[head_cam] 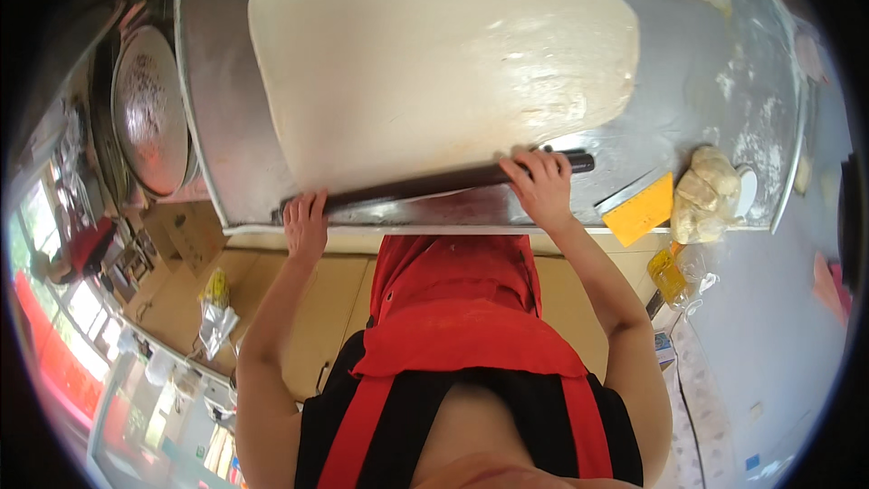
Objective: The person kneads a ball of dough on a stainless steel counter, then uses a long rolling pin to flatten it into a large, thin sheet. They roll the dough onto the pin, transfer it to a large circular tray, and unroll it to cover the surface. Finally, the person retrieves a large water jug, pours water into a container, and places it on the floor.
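Observation:
A broad, thin sheet of pale dough [434, 47] covers much of the metal worktable [217, 81]. Along its near edge, slightly slanted, lies a long dark rolling pin [414, 186]. My left hand [305, 223] grips the pin close to its left end, fingers curled over the top. Towards the other end, my right hand [542, 183] holds it in the same way, with a short piece of pin showing beyond the fingers. The dough looks glossy at its right side. Whether any dough is caught under the pin cannot be made out.
Right of my right hand lies a dough scraper [639, 210] with a yellow handle. Beside it, dough lumps in clear plastic [706, 183] sit near a white round item [747, 191]. White flour patches [766, 125] mark the table. A large round metal pan [151, 115] stands left.

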Demonstrator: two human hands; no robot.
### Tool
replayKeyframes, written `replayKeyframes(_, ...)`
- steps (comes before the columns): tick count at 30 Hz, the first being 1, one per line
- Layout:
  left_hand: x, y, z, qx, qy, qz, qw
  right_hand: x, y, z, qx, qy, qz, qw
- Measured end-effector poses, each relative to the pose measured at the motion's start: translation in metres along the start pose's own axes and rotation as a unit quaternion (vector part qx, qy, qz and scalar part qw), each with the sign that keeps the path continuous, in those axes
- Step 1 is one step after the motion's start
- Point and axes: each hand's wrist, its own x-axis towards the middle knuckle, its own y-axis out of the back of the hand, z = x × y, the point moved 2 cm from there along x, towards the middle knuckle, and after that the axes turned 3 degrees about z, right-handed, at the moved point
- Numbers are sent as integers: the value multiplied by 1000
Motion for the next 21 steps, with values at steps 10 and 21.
replayKeyframes(10, 311, 42, 56, 96, -51, 205, 973, 156, 21, 165, -90, -167, 176, 966)
replayKeyframes(21, 505, 122, 26, 70, -68, 119, 988, 329, 47, 242, -64, -44, 136, 988)
